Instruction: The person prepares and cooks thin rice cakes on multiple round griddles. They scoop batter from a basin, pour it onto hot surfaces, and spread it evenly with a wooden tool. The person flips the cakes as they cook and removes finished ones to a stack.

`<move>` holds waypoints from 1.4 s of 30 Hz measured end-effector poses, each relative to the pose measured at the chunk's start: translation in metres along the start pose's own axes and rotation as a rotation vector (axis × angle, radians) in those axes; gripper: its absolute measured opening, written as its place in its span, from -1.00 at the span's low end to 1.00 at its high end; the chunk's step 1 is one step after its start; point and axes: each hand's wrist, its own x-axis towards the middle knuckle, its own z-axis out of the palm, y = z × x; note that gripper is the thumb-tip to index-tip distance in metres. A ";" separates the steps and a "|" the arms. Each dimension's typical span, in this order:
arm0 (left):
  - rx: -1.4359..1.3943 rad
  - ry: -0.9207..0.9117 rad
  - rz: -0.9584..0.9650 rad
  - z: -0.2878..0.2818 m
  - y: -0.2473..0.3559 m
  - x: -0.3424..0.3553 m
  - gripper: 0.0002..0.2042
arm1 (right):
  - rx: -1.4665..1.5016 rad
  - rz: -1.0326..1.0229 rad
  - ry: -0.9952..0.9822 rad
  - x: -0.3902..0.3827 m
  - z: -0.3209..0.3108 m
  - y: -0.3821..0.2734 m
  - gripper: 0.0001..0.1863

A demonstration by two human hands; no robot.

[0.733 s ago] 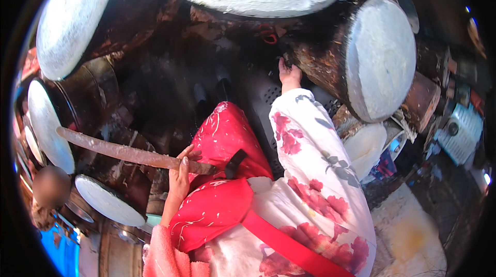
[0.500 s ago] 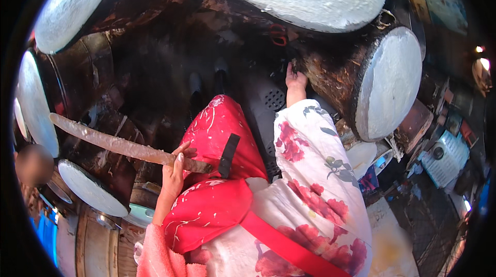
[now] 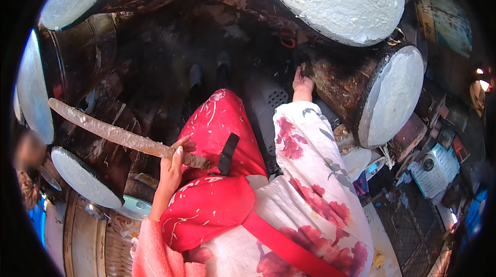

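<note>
My left hand (image 3: 172, 171) is closed round the near end of a long, slightly curved stick (image 3: 111, 133), pale brown and crusted with whitish paste. Its darker end rests over the red apron (image 3: 222, 132) on my lap; the far end points left. Stretched forward, my right hand (image 3: 303, 81) lies palm up with fingers extended, against the lower end of a dark, rough-sided drum-shaped body (image 3: 341, 83). That body lies tilted, its round white-coated face (image 3: 391, 96) turned right. The dark body partly hides the fingertips.
A larger white-faced round body (image 3: 336, 3) stands ahead; several more line the left, including one white disc (image 3: 85, 179). Red-handled scissors (image 3: 288, 36) lie beyond my right hand. A pale blue appliance (image 3: 434, 168) stands among clutter at right. Another person (image 3: 29, 153) shows at the left edge.
The view has shifted slightly, so the drum-shaped bodies ahead sit lower and further right. My left hand keeps the stick; my right hand stays by the dark body's end.
</note>
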 end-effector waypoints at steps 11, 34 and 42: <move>-0.060 -0.029 0.125 -0.013 0.007 -0.010 -0.65 | -0.512 0.108 0.073 -0.044 0.009 0.009 -0.49; -0.260 0.025 0.773 -0.107 0.129 -0.014 -0.58 | -1.496 -0.663 -2.084 -0.548 0.122 0.179 -0.63; -0.201 0.339 0.683 -0.131 0.203 0.009 -0.60 | -1.135 -0.768 -1.439 -0.458 0.402 0.030 -0.78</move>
